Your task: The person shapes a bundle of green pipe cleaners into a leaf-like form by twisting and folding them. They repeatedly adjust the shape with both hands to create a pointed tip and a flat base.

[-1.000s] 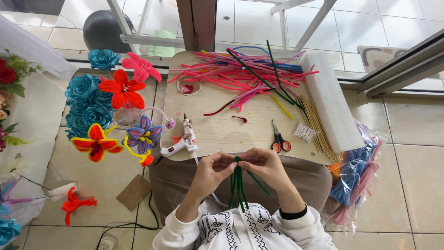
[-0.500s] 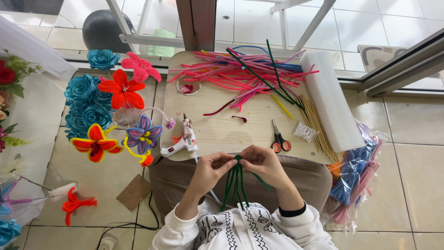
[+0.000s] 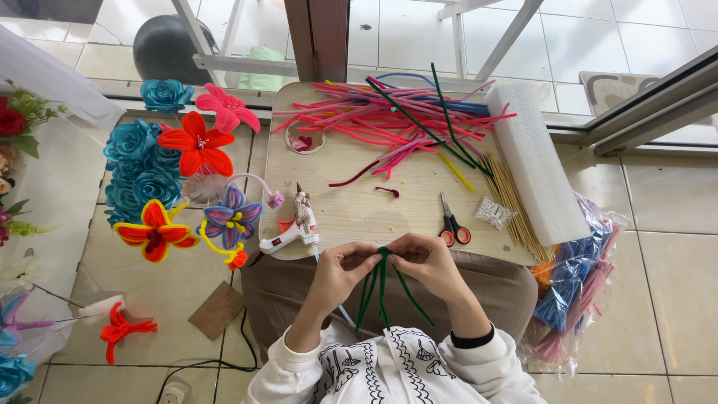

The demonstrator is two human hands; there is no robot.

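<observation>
My left hand [image 3: 338,273] and my right hand [image 3: 428,263] meet at the near edge of a small wooden table [image 3: 351,202]. Both pinch the folded top of a bunch of dark green pipe cleaners [image 3: 379,290], whose loose ends hang down towards my lap. A white glue gun [image 3: 298,227] lies just left of my left hand. Red-handled scissors [image 3: 451,223] lie just beyond my right hand.
A heap of pink, red, green and blue pipe cleaners [image 3: 396,116] covers the far side of the table. A white foam block [image 3: 535,170], wooden sticks [image 3: 511,202] and a small bag of beads [image 3: 493,212] sit right. Finished pipe-cleaner flowers [image 3: 183,176] stand left.
My hands have shifted slightly around the top of the green bunch, and the hanging ends have spread a little. Nothing else has moved.
</observation>
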